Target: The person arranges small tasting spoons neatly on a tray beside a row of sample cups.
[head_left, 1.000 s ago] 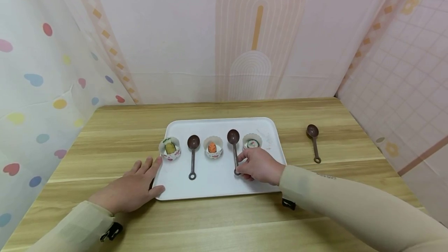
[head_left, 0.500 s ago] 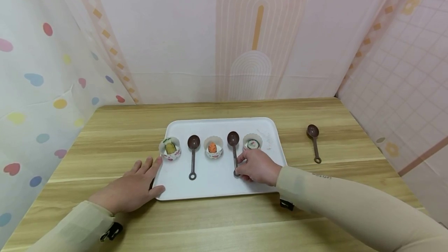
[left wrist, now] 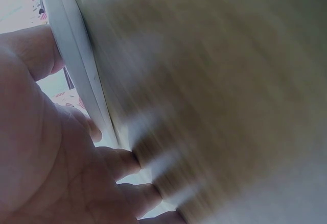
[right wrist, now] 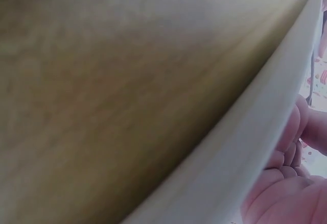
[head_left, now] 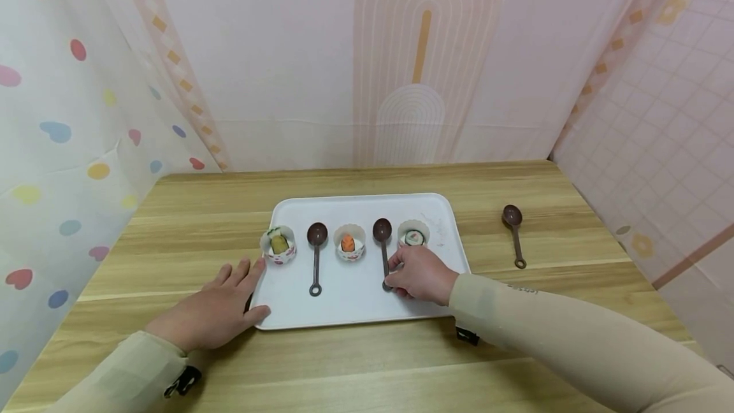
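My right hand (head_left: 421,276) pinches the lower handle of a brown measuring spoon (head_left: 381,229), which lies on a white tray (head_left: 355,304) with its bowl pointing away. My left hand (head_left: 209,311) has its fingers spread at the tray's left edge; in the left wrist view the thumb and a finger overlap the tray rim (left wrist: 84,55). A second brown measuring spoon (head_left: 317,234) lies parallel, to the left. Three paper cups holding small sushi-like pieces alternate with the spoons: a green one (head_left: 279,245), an orange one (head_left: 348,243) and a round roll (head_left: 414,236), whose cup the right hand partly hides.
A third brown measuring spoon (head_left: 512,216) lies on the wooden table (head_left: 344,368), right of the tray. Patterned cloth (head_left: 275,56) hangs behind the table and along both sides. The table's back edge meets the cloth.
My right hand has drawn the pinched measuring spoon slightly toward me, and the hand has shifted a little left. The left hand and the other things stay where they were.
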`<state>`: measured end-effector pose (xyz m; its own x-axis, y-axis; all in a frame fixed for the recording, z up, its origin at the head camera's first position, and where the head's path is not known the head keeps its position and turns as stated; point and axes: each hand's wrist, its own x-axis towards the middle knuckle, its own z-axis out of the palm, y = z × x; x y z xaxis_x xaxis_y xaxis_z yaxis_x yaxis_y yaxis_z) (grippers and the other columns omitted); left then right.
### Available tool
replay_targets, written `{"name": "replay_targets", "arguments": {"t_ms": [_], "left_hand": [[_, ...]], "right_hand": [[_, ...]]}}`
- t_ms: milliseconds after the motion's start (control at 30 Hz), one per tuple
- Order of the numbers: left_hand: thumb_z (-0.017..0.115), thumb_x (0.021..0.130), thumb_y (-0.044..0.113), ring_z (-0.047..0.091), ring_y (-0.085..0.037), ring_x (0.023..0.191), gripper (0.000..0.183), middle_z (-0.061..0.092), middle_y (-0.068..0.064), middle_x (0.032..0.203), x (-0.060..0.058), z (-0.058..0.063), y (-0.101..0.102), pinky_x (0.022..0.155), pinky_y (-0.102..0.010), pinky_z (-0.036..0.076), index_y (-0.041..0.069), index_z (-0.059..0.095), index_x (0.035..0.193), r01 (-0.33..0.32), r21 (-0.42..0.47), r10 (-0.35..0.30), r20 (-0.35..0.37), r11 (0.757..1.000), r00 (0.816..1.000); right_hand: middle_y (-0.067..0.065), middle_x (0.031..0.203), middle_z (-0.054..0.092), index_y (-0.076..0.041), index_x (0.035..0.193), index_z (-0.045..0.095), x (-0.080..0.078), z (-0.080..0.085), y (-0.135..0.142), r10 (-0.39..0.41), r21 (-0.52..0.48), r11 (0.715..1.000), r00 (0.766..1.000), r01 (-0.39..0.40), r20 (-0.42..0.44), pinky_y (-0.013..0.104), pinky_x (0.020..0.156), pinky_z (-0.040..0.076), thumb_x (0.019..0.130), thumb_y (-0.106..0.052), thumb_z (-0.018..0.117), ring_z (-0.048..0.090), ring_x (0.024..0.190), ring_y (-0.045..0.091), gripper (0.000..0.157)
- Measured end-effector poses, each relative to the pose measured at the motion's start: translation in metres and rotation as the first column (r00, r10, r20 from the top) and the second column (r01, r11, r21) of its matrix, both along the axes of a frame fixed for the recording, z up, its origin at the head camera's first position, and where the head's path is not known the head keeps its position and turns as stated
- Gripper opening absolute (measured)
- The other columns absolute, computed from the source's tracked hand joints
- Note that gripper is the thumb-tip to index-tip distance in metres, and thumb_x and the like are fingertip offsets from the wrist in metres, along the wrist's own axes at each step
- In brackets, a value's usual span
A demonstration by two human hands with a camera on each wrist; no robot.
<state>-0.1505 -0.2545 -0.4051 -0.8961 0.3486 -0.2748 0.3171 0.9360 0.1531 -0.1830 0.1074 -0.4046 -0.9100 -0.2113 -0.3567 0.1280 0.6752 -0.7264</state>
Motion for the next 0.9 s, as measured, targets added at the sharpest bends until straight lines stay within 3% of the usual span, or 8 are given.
{"name": "replay_targets", "arguments": {"t_ms": [633, 900], "left_hand": [[0.054, 0.105, 0.059, 0.022, -0.071, 0.146, 0.093, 0.025, -0.042, 0.164, 0.0007, -0.0007, 0.0015, 0.117, -0.076, 0.030, -0.003, 0.021, 0.166, 0.000, 0.018, 0.000, -0.001, 1.000, 1.000], [0.054, 0.104, 0.059, 0.023, -0.069, 0.147, 0.092, 0.026, -0.039, 0.166, 0.0006, -0.0028, -0.0005, 0.114, -0.076, 0.034, -0.002, 0.024, 0.166, -0.004, 0.010, 0.004, -0.007, 1.000, 1.000]], "right_hand": [[0.001, 0.061, 0.065, -0.006, 0.101, 0.070, -0.0006, -0.0013, -0.0014, 0.021, 0.036, 0.999, 0.999, -0.020, -0.031, 0.020, 0.053, 0.043, 0.094, -0.008, 0.076, 0.056, 0.055, 0.009, 0.010], [0.001, 0.062, 0.066, -0.006, 0.104, 0.071, -0.0009, -0.0022, -0.0025, 0.029, 0.063, 0.998, 0.999, -0.027, -0.029, 0.023, 0.057, 0.046, 0.094, -0.011, 0.078, 0.058, 0.058, 0.011, 0.013]]}}
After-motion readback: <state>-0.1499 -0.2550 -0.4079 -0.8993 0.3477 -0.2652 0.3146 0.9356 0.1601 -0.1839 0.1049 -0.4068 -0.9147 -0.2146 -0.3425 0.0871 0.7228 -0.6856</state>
